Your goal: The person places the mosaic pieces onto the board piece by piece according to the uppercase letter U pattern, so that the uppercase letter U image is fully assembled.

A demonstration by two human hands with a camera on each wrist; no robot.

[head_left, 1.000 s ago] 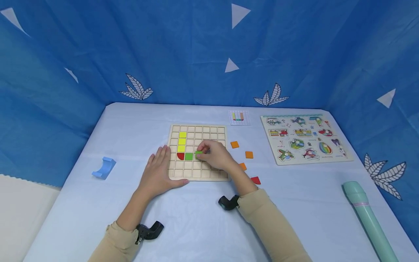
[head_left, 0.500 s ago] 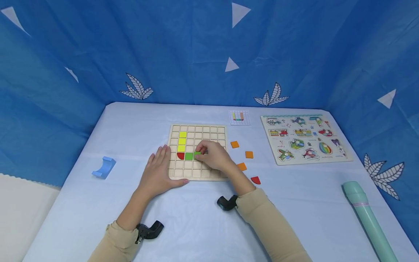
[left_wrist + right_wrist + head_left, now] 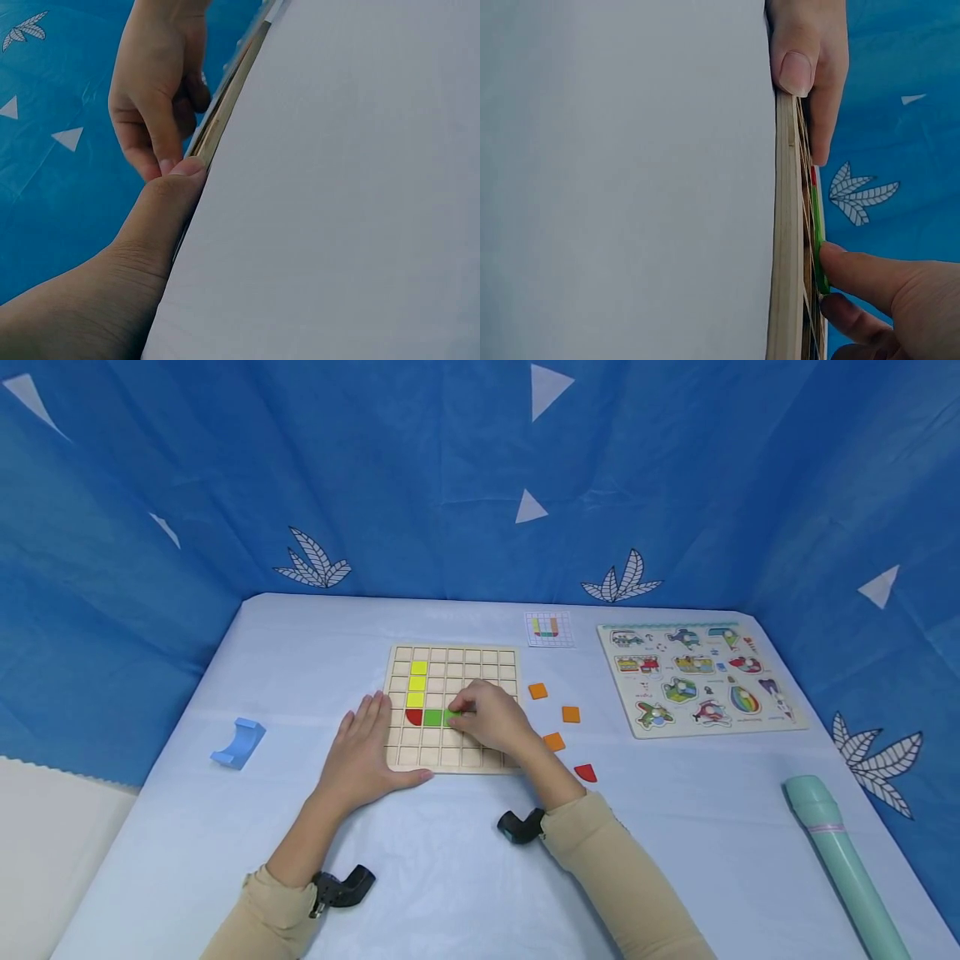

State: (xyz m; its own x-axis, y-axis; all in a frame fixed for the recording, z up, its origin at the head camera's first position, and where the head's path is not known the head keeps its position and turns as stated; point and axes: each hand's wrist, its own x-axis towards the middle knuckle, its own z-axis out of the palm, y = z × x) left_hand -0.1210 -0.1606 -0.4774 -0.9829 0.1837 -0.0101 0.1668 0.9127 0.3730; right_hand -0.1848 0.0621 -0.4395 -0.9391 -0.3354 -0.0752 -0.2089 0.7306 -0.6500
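A blue curtain (image 3: 420, 485) backs a pale-covered bench (image 3: 450, 868), on which the board (image 3: 442, 758), a wooden grid, lies flat. The left hand (image 3: 365, 752) rests against the board, its fingers straight along the left edge and its thumb spread along the near edge; it grips nothing. The right hand (image 3: 491, 718) has its fingers closed to a narrow pinch on the green tile (image 3: 451, 717), at the board's middle, just right of a second green tile (image 3: 432, 718). A red tile (image 3: 414, 717) adjoins that second tile on the left, and a column of yellow tiles (image 3: 416, 683) rises above the red one. Whether the pinched tile sits fully in its cell cannot be told, since the fingers cover part of it. Right of the board lie three orange tiles (image 3: 571, 715) and a loose red tile (image 3: 586, 773); the card (image 3: 549, 629), beyond, shows a coloured U.

Likely faults: a tile let go at a slant may catch on a cell's raised border and sit proud; a sideways push may jostle its green neighbour; should the left hand lift, pressure from the right could slide the board; a low right forearm could sweep the nearest orange tile aside.
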